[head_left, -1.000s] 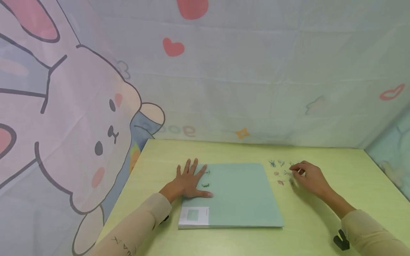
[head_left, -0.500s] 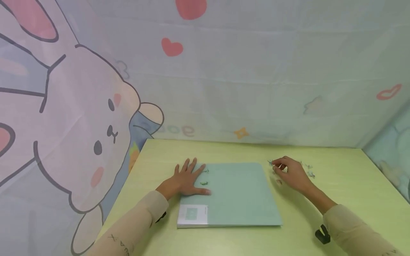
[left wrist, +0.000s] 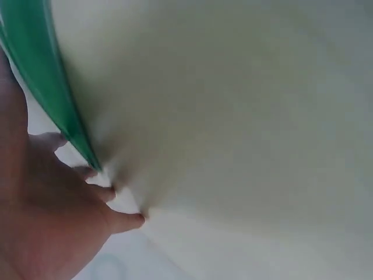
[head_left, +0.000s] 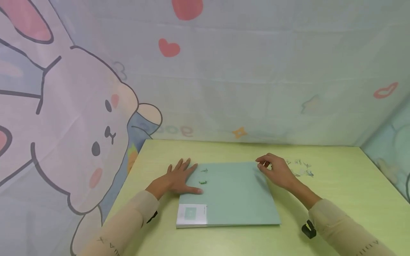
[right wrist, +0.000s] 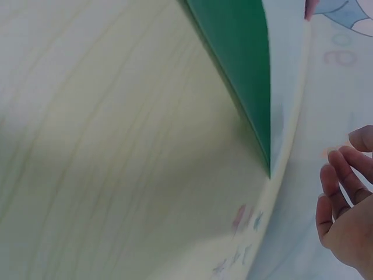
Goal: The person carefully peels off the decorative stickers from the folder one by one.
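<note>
In the head view a mint-green folder (head_left: 237,193) lies flat, a white label (head_left: 192,215) at its lower left corner. Two small green leaf sprigs (head_left: 203,182) show on its cover near the left edge. My left hand (head_left: 176,179) rests on that left side, fingers spread and thumb on the cover. Over the upper right corner is my right hand (head_left: 275,170), thumb and fingertips drawn together; I cannot tell whether something thin is between them. Small flower-like pieces (head_left: 307,165) lie to its right; the right wrist view shows a reddish piece (right wrist: 239,217) near the folder's corner.
The pale yellow-green wooden table (head_left: 336,192) runs back to a fabric backdrop (head_left: 224,71) with hearts. A large rabbit print (head_left: 86,135) covers the cloth on the left. A dark clip-like part (head_left: 309,229) sits under the right sleeve.
My right hand has moved left, from among the small flower-like pieces to the folder's upper right corner. My left hand stays on the folder's left side.
</note>
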A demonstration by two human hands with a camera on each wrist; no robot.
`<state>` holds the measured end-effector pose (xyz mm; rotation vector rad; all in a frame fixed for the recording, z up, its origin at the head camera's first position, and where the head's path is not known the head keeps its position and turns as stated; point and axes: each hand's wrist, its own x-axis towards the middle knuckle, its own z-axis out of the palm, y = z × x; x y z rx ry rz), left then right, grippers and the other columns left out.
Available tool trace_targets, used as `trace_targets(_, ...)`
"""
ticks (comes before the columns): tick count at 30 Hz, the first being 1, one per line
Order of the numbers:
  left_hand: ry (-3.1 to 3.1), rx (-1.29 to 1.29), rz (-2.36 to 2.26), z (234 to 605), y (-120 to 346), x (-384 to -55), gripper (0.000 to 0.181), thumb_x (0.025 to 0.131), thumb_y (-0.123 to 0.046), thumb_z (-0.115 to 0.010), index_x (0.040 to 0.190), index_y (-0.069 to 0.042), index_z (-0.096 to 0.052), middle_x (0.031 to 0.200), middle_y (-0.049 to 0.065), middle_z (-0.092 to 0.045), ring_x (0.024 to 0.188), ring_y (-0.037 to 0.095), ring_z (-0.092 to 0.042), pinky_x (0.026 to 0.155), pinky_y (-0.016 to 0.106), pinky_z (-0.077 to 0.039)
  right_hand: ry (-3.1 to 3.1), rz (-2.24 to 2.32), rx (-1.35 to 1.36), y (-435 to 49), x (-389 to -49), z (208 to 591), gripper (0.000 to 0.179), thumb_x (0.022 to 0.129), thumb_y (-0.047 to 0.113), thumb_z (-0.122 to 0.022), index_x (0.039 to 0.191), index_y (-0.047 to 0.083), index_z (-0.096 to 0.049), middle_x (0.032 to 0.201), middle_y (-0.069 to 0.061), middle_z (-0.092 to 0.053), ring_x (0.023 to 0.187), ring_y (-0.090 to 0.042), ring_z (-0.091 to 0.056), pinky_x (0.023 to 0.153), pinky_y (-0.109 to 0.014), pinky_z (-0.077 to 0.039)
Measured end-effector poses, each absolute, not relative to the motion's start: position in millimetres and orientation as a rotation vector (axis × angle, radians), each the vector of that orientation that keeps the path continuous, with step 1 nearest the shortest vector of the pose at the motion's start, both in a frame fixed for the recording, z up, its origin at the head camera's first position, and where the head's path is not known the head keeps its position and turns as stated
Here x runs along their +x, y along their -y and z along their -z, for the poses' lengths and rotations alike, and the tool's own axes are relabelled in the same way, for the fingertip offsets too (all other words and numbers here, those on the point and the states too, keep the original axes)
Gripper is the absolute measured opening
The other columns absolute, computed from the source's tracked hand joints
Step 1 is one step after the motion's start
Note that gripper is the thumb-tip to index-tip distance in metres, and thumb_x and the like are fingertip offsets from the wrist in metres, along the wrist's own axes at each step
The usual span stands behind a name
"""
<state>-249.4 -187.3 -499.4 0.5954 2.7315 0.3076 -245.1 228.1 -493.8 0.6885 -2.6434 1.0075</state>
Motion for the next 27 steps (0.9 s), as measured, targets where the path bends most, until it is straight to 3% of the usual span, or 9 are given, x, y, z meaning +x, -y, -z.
trace_targets(9, -2.786, 0.577, -0.214, 512.7, 188.7, -243.6, 0.122, 0.083, -0.088, -0.062, 0.173, -0.025, -0.009, 0.177, 0.018, 0.010, 0.162, 0.043, 0.010, 0.122, 0.074, 0.000, 2.629, -1.065, 0.767, -204.2, -249.4, 478.7, 0.019, 0.104, 0.011, -0.069, 0.120, 0.006, -0.076, 0.103, 0.001, -0.071, 0.090, -0.017, -0.065, 0.079, -0.047, -0.054)
trace_targets(27, -2.831, 0.583, -0.206, 517.8, 179.3, -238.7, 0.122, 0.082, -0.088, -0.063, 0.173, -0.025, -0.011, 0.177, 0.018, 0.008, 0.162, 0.043, 0.009, 0.122, 0.073, -0.001, 2.660, -1.065, 0.948, -139.4, -263.9, 479.2, 0.020, 0.103, 0.011, -0.070, 0.121, 0.005, -0.075, 0.107, -0.002, -0.072, 0.090, -0.017, -0.067, 0.078, -0.040, -0.055)
